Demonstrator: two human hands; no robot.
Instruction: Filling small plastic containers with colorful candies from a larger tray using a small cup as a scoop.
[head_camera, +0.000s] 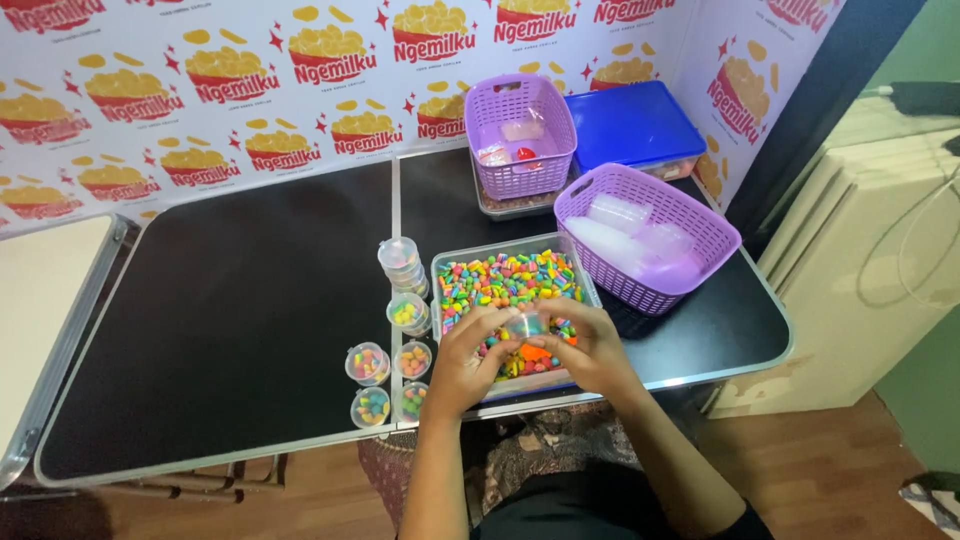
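Hands are meeting over the candy tray (447, 262): your left hand (468, 362) & right hand (592, 350) are both pinching a small clear cup (527, 325), just above the colourful bits. Filled cups (388, 362) are sitting left of the tray, approx. seven done; lots of candy is waiting.

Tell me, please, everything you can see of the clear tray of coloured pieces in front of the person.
The clear tray is a rectangular, shallow container of what looks like transparent plastic, lying flat on the black table near its front edge. It is filled with small multicoloured pieces. The left hand and right hand hover over its near end, holding a small clear cup. Filled little cups stand left of it; a purple basket sits at its right.
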